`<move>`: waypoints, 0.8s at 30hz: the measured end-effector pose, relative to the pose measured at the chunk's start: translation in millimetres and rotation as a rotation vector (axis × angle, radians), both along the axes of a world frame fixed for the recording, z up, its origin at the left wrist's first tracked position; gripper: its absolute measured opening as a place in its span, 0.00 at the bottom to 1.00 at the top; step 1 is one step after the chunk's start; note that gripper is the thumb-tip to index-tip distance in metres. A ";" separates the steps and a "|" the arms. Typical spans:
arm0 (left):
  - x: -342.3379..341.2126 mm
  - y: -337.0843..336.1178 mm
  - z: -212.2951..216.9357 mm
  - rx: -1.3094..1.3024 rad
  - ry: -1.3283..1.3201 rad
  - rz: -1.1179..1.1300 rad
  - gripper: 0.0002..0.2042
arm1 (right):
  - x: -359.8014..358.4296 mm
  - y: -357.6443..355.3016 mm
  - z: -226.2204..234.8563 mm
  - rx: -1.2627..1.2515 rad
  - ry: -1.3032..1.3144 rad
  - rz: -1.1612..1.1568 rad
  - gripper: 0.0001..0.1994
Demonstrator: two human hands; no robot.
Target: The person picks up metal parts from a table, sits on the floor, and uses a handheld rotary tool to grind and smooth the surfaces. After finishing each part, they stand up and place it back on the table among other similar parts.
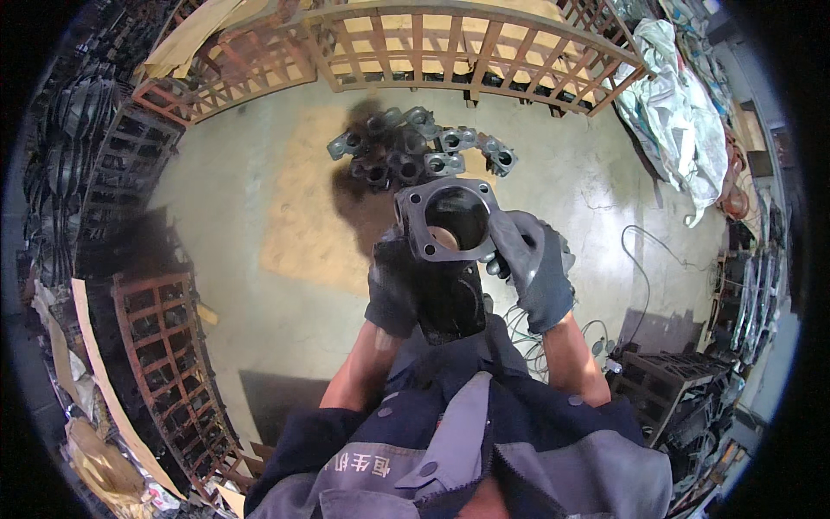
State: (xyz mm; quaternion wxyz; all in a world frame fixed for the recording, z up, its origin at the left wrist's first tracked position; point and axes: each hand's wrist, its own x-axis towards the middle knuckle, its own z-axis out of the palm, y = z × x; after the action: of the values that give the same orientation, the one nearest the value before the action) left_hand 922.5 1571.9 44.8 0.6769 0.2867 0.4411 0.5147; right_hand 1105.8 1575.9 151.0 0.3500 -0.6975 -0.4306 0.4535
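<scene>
I hold a black cast-metal housing point(441, 298) in front of my body. Its square flange point(421, 232) faces up, with bolt holes at the corners around a wide round bore. On the housing's left side is my left hand point(391, 290) in a dark glove, its fingers wrapped around the body and partly hidden by it. My right hand point(538, 264), gloved too, grips the flange's right edge, with the thumb side against the rim and fingers curled beneath. Beyond the housing, several similar dark castings point(408, 164) lie in a cluster on the floor.
A brown sheet point(298, 216) lies under part of the cluster. Rusty metal crates point(380, 52) stand along the far side, with another crate point(164, 337) at the left. White plastic sheeting point(679, 121) hangs at the right. Loose cable point(635, 259) and a dark crate point(666, 389) are lower right.
</scene>
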 end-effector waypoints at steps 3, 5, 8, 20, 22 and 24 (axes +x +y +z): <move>-12.3 7.1 -3.4 0.163 0.448 -0.169 0.19 | 2.7 11.8 -18.4 -0.085 0.040 0.053 0.20; -21.4 11.1 0.6 0.326 0.831 -0.303 0.21 | 8.4 18.7 -29.1 -0.184 0.066 0.064 0.19; -27.5 6.5 -7.3 0.546 1.014 -0.215 0.18 | 18.7 0.4 -59.1 -0.093 0.149 0.026 0.17; 27.2 -17.2 2.7 0.621 0.899 -0.392 0.14 | 80.3 -107.4 -122.4 0.090 0.332 0.030 0.11; 57.2 -21.3 21.2 0.236 0.522 -0.388 0.15 | 89.7 -121.6 -132.2 -0.041 0.515 -0.081 0.11; 93.4 -26.8 32.6 0.007 0.304 -0.428 0.16 | 101.9 -144.0 -158.3 0.013 0.531 -0.116 0.11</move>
State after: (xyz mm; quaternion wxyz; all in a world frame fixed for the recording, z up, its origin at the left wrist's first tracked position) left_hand 1015.9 1545.1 77.4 0.6953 0.4499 0.4653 0.3125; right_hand 1207.7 1431.8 -7.2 0.4806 -0.5753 -0.2861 0.5968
